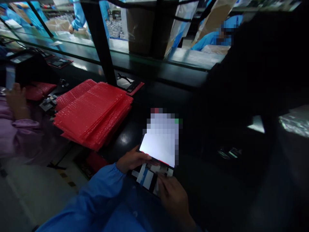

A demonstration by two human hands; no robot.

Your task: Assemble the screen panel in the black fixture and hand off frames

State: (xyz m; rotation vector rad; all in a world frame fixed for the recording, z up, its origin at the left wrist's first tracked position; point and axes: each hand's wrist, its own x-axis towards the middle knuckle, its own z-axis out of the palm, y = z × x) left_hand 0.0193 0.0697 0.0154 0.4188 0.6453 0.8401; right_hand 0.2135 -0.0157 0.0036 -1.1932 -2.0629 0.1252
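A brightly lit white display panel (pixel 158 148), like a tablet screen, is tilted up in front of me, its upper part blurred into blocks. My left hand (pixel 130 160) grips its lower left edge, thumb across the border. Just below lies an opened device body (pixel 146 177) with white and dark parts and a blue strip. Over that body's right side is my right hand (pixel 175 195), its fingers curled and pinched together near the inner parts. Whatever sits between those fingertips is too dark and small to make out.
Red bubble-wrap pouches (pixel 91 109) are stacked on the dark bench to the left. Behind them lies another device part (pixel 125 82). A co-worker's hand (pixel 16 100) holds a panel at far left. A black post (pixel 98 42) and cardboard box (pixel 140 29) stand beyond.
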